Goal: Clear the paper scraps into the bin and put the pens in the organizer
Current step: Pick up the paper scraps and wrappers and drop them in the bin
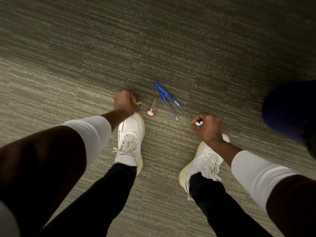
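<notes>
Only the head view to go on, looking straight down at carpet [171,48] and a pair of white sneakers. Left hand [124,102] is balled up low by the floor with a bit of yellow-green scrap [138,103] poking out of the fist. Right hand [206,126] is closed too, a white scrap [198,123] pinched in the fingers. So both hands are already carrying paper.

Between them on the floor: a pink-capped clear pen [152,108] just right of the left hand, then two blue pens [168,101], crossing, long axes running far-left to near-right. The near tip of one ends close to the right hand, so I'd guess the right takes the blues. Dark blue round thing [290,110] at far right, can't tell if it's the bin.
</notes>
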Demonstrator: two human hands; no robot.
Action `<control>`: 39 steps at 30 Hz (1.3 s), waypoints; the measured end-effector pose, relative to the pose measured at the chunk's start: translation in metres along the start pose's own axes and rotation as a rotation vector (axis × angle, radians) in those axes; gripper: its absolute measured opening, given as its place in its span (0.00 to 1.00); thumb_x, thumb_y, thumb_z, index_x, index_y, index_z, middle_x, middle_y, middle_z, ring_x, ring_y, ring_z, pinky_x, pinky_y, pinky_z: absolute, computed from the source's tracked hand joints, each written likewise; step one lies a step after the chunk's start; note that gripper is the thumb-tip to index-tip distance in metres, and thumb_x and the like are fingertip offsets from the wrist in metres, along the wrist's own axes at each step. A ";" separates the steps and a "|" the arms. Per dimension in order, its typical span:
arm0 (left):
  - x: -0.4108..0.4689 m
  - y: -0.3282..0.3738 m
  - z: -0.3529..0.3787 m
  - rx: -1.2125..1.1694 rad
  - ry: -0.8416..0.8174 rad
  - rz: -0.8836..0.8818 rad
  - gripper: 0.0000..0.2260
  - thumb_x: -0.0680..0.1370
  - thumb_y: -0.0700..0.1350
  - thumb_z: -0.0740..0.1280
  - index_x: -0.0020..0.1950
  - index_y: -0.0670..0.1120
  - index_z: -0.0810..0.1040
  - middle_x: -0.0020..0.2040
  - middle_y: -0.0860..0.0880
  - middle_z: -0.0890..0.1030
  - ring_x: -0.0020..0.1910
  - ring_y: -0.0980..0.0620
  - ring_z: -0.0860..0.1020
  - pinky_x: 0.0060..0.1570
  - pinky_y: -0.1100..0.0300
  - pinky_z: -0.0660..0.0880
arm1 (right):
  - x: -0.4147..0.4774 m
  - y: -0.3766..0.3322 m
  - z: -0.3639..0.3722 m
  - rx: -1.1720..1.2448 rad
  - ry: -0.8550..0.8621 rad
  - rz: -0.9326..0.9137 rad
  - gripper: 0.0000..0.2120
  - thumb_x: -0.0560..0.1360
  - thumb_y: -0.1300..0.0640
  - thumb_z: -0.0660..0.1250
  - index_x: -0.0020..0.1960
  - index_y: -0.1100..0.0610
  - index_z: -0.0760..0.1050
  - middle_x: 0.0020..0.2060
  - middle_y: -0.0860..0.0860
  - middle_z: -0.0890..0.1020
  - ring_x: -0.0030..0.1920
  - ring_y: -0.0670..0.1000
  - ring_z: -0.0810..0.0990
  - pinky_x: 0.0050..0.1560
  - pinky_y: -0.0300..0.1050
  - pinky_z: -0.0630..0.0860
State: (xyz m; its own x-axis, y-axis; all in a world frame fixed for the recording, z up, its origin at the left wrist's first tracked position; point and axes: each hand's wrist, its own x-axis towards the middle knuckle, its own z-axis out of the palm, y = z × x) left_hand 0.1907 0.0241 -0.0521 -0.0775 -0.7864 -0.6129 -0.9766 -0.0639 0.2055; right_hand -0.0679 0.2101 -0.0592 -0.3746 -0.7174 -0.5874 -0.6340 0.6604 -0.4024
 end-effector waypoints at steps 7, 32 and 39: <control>-0.033 0.046 -0.038 -0.065 -0.027 0.248 0.07 0.68 0.30 0.71 0.38 0.42 0.81 0.43 0.40 0.85 0.41 0.39 0.84 0.43 0.49 0.81 | -0.021 -0.037 -0.045 0.087 0.008 0.031 0.10 0.69 0.61 0.78 0.36 0.49 0.79 0.39 0.45 0.86 0.35 0.44 0.77 0.41 0.36 0.72; -0.232 0.437 -0.107 -0.346 -0.100 0.621 0.07 0.67 0.32 0.75 0.39 0.42 0.81 0.39 0.45 0.85 0.40 0.45 0.83 0.43 0.52 0.78 | -0.136 0.019 -0.360 0.368 0.586 0.392 0.03 0.68 0.56 0.77 0.40 0.54 0.84 0.37 0.51 0.87 0.41 0.55 0.85 0.46 0.45 0.78; -0.248 0.489 -0.057 -0.097 -0.239 0.776 0.08 0.73 0.35 0.73 0.50 0.44 0.80 0.52 0.42 0.83 0.52 0.39 0.83 0.49 0.48 0.80 | -0.126 0.088 -0.366 0.502 0.582 0.634 0.09 0.69 0.55 0.75 0.49 0.55 0.86 0.43 0.53 0.88 0.47 0.56 0.87 0.51 0.47 0.82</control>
State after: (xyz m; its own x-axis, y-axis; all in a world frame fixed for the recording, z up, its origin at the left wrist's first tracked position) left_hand -0.2564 0.1532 0.2442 -0.7759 -0.4773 -0.4125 -0.6063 0.3835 0.6966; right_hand -0.3242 0.2774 0.2370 -0.9034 -0.1080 -0.4149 0.1073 0.8799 -0.4628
